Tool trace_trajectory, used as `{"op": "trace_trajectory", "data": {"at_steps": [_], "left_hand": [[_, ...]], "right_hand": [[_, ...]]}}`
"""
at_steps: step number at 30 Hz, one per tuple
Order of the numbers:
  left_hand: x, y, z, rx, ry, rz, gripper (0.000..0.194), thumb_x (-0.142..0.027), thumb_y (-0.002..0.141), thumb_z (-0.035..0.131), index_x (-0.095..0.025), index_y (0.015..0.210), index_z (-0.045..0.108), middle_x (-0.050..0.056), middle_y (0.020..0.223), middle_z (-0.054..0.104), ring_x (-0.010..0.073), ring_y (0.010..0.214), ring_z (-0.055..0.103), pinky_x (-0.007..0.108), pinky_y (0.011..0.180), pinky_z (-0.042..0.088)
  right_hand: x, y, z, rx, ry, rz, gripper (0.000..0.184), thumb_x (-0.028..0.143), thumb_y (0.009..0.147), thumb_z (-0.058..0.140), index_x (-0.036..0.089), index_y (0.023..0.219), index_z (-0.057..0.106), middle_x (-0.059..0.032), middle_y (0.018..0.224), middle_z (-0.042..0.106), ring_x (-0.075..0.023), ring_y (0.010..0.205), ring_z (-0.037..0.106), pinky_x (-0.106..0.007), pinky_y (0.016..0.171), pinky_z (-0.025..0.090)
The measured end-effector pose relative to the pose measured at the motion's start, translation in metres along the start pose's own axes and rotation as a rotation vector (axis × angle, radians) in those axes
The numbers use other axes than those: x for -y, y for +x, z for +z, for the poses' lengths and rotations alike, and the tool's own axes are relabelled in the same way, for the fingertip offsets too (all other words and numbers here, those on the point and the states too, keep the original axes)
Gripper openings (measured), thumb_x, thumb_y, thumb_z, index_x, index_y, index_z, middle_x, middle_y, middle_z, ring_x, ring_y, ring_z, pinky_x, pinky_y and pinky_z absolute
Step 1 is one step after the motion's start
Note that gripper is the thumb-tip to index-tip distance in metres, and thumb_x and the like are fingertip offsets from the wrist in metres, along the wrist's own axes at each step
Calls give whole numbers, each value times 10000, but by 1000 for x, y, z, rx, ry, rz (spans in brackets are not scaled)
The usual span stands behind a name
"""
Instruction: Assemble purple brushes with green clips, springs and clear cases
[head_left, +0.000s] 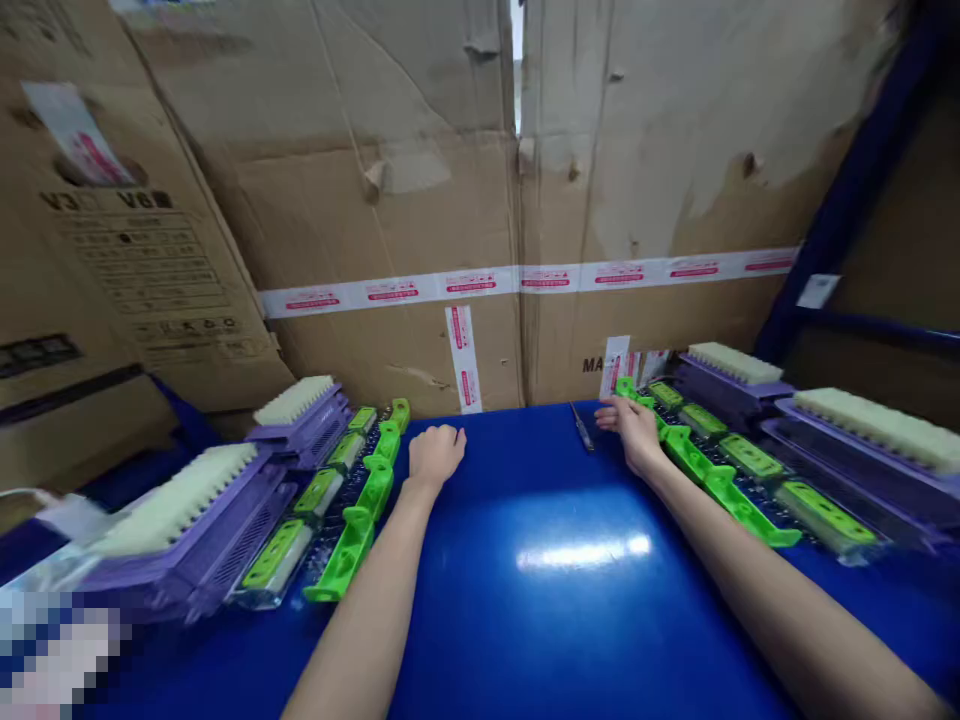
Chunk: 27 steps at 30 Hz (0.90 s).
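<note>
My left hand (436,456) is closed in a loose fist on the blue tabletop, nothing showing in it. Just left of it runs a row of bright green plastic brackets (352,540). My right hand (630,430) has its fingers stretched out and apart, with nothing in them. It is beside a matching row of green brackets (720,488) on the right; I cannot tell whether it touches them. A thin dark pen-like tool (582,430) lies just left of the right fingertips.
Both sides hold green-topped clear blocks (319,492) (750,456) and purple housings with cream toothed tops (187,500) (885,425). Taped cardboard (390,220) walls the back of the blue table (510,620). A blue metal post (847,170) stands at right. The lower left corner is pixelated.
</note>
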<state>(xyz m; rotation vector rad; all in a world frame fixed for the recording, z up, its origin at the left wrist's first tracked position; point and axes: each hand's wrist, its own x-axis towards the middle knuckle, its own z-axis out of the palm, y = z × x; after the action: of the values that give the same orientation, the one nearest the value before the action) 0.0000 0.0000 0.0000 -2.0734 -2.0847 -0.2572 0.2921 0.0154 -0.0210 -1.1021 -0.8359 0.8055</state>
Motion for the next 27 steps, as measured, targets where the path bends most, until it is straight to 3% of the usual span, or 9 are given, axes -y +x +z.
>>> {"op": "trace_trajectory", "data": {"at_steps": [10, 18, 23, 27], "left_hand": [[4, 0, -2, 21, -36, -23, 503, -413, 915, 273, -193, 812, 714, 131, 902, 712, 310, 892, 666, 388, 734, 499], [3, 0, -3, -3, -48, -11, 512, -404, 921, 268, -194, 767, 709, 125, 863, 713, 301, 869, 671, 362, 710, 492], [4, 1, -2, -44, -31, -30, 507, -394, 922, 267, -193, 781, 711, 125, 862, 713, 302, 859, 672, 367, 710, 493], [3, 0, -1, -8, -18, -44, 473, -386, 913, 296, -185, 814, 713, 132, 879, 712, 308, 866, 671, 379, 718, 498]], "right_hand": [[2, -5, 2, 67, -125, -47, 282, 403, 673, 590, 138, 757, 634, -25, 573, 620, -112, 487, 552, -227, 488, 434], [-7, -2, 0, 132, -330, -188, 383, 480, 720, 532, 133, 835, 646, -54, 692, 645, -139, 577, 581, -271, 579, 464], [-7, -5, 1, 170, -483, -272, 336, 424, 767, 483, 146, 859, 648, -61, 730, 665, -164, 622, 600, -291, 632, 465], [-7, -4, 1, 176, -566, -284, 292, 352, 776, 463, 151, 877, 648, -65, 770, 677, -175, 652, 612, -294, 657, 464]]}}
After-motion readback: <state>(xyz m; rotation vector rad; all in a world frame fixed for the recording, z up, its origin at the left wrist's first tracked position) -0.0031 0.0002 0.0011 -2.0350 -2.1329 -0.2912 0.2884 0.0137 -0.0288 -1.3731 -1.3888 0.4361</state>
